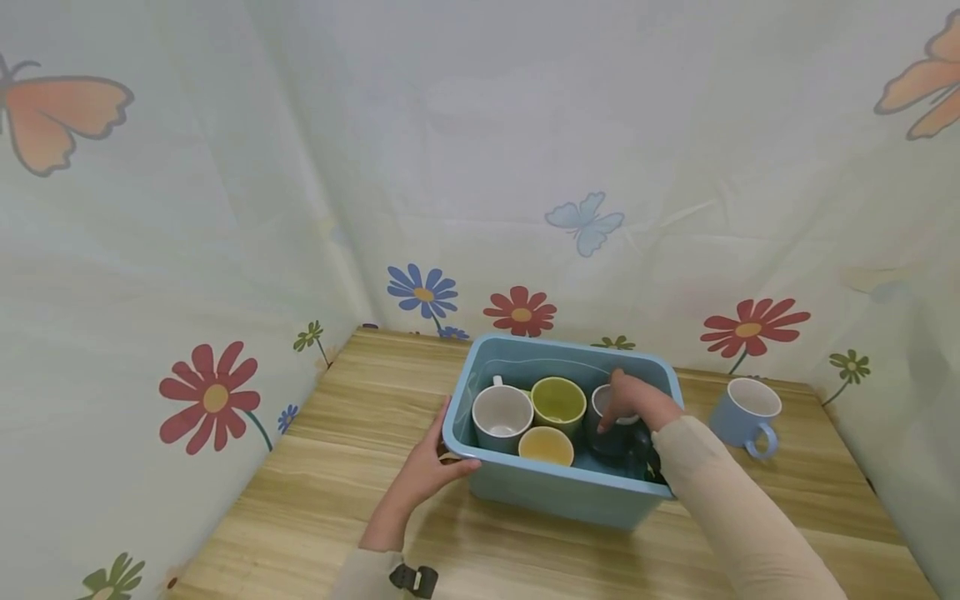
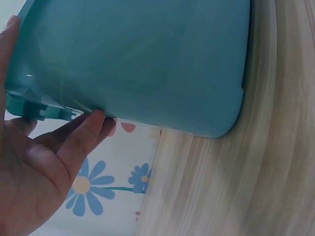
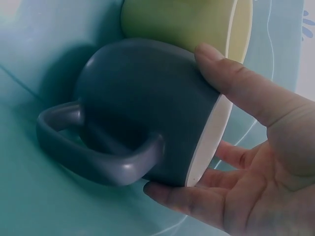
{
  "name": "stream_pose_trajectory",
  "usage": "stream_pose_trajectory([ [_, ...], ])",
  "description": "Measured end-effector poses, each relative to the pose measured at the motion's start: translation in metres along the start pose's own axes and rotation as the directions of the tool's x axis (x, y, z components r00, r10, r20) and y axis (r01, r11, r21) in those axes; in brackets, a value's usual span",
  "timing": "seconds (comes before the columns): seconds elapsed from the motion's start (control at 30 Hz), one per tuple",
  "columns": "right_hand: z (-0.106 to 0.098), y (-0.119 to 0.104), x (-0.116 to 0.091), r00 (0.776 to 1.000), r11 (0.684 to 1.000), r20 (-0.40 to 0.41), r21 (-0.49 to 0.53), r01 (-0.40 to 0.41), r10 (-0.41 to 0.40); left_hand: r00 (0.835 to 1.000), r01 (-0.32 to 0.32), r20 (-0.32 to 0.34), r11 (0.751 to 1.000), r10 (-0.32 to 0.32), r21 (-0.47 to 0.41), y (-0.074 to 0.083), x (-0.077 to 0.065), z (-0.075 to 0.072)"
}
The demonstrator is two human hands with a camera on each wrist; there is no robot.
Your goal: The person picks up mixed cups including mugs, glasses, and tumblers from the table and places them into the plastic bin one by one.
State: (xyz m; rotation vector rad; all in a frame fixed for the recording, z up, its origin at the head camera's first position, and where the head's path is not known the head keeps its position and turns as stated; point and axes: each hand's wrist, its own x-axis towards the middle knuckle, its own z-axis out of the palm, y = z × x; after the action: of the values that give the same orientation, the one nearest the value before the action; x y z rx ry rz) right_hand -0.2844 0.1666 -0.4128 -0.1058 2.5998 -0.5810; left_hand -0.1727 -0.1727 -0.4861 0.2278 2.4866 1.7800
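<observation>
And here's a black strap [image 1: 408, 577], perhaps a watch, too small to tell; beneath it, a beige left sleeve [image 1: 362, 577]; well to its right, a matching right sleeve [image 1: 738, 508], softly creased.

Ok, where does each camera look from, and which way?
Head: on the head, facing forward and down at the blue bin; left hand, right hand and sleeves show.
Left wrist: on that wrist, facing the bin's outer wall; left hand partly shows.
Right wrist: on that wrist, facing the dark mug in the bin; right hand partly shows.
Head and right wrist share the dark mug, green mug and right hand.
</observation>
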Motion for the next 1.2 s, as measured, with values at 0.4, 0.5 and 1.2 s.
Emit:
stream_pose_trajectory([
  [0.4, 0.0028, -0.0025, 0.0027, 1.000, 0.999, 0.019, -0.047, -0.023, 0.024, 1.000, -0.002, -0.029, 1.000, 0.002, -0.003, -0.0025, -0.0002, 0.0016],
  [0.5, 0.0030, -0.0033, 0.0033, 0.999, 0.998, 0.025, -0.055, -0.038, 0.040, 1.000, -0.001, -0.031, 1.000, 0.001, 0.000, -0.0026, -0.0002, 0.0016],
  [1.2, 0.0051, -0.0034, 0.0036, 0.997, 0.996, 0.048, -0.060, -0.065, 0.068, 1.000, -0.006, -0.020, 0.999, 0.006, -0.032, -0.0035, 0.0002, 0.0022],
])
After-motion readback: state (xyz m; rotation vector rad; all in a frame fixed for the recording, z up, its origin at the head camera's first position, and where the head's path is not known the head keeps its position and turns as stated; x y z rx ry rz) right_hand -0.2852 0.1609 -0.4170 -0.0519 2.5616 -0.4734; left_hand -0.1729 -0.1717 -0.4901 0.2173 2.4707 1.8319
